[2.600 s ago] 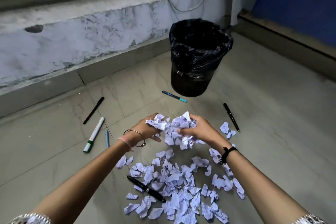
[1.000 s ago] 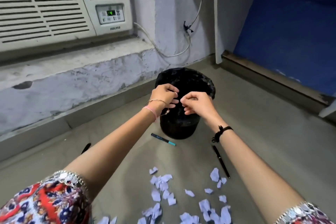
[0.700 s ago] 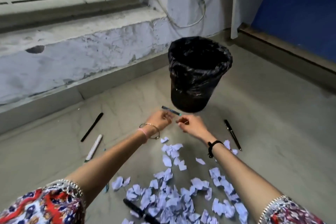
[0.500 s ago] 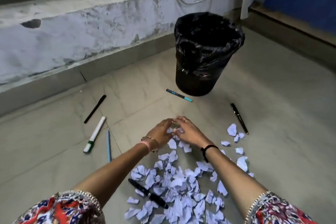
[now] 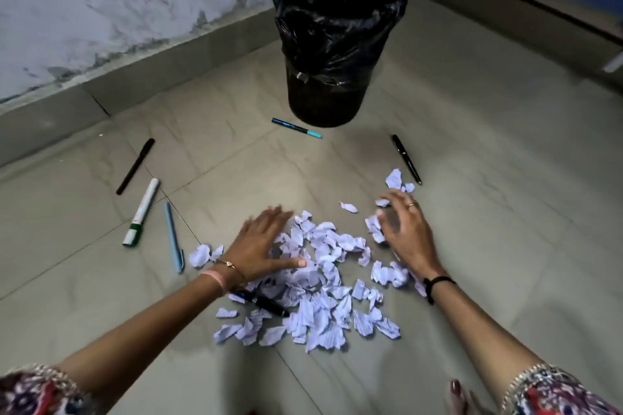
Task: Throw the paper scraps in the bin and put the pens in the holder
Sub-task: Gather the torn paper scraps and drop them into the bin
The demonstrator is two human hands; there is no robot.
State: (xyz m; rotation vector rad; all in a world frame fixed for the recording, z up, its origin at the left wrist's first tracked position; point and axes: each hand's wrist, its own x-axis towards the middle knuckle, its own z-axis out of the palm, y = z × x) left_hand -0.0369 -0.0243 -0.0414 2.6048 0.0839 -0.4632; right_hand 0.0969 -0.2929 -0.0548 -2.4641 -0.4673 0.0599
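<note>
A heap of torn white paper scraps [image 5: 320, 283] lies on the floor in front of me. My left hand [image 5: 261, 246] rests flat on the heap's left side, fingers spread. My right hand [image 5: 404, 229] hovers with curled, spread fingers over scraps at the right edge. The bin [image 5: 337, 40], lined with a black bag, stands beyond the heap. Pens lie around: a teal-tipped one [image 5: 296, 127] by the bin, a black one [image 5: 406, 158] to the right, a black one [image 5: 135, 166], a white marker [image 5: 141, 210] and a light blue pen [image 5: 174, 236] to the left, a black pen [image 5: 266, 303] under the scraps. No holder is in view.
A stained wall with a skirting ledge [image 5: 101, 91] runs along the back left. A raised threshold [image 5: 539, 10] with a blue surface behind it borders the floor at the back right. A bare foot [image 5: 458, 397] shows at the bottom right.
Both hands released the earlier handful over the bin and came back down to the heap. They have since spread apart, the left onto the scraps, the right toward the outlying pieces.
</note>
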